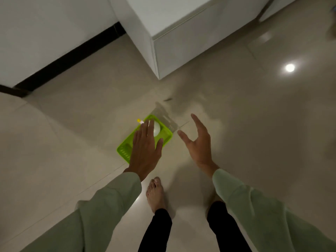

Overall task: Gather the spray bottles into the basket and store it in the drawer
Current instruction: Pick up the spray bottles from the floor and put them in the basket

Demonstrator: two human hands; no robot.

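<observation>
The glossy beige tiled floor [236, 110] fills most of the view and carries a bright round reflection of a lamp [289, 67] at the right. A white cabinet block [181, 33] stands at the far centre and right, its corner pointing toward the viewer; a second white unit [45, 30] with a dark recessed plinth [72, 57] runs along the far left. Two pale green sleeves [101, 206] enter from the near edge, above black trouser legs [156, 231] and a bare foot [155, 193] planted on the tiles. A lime-green slotted plastic basket [125, 148] sits on the floor at centre, just beyond the foot. The left hand [145, 150] hovers over the basket, palm down, fingers [147, 130] spread and extended, gripping nothing; it covers the basket's middle. Beyond its fingertips a white rounded object [156, 129], apparently a bottle, lies in the far end of the basket, and a small yellow-and-white cap [139, 121] shows at the basket's far left rim; motion blur prevents finer identification. A translucent flat piece [163, 115] lies at the basket's far right edge. The right hand [198, 142] is to the right of the basket, apart from it, palm turned inward, fingers wide and curved, empty.
</observation>
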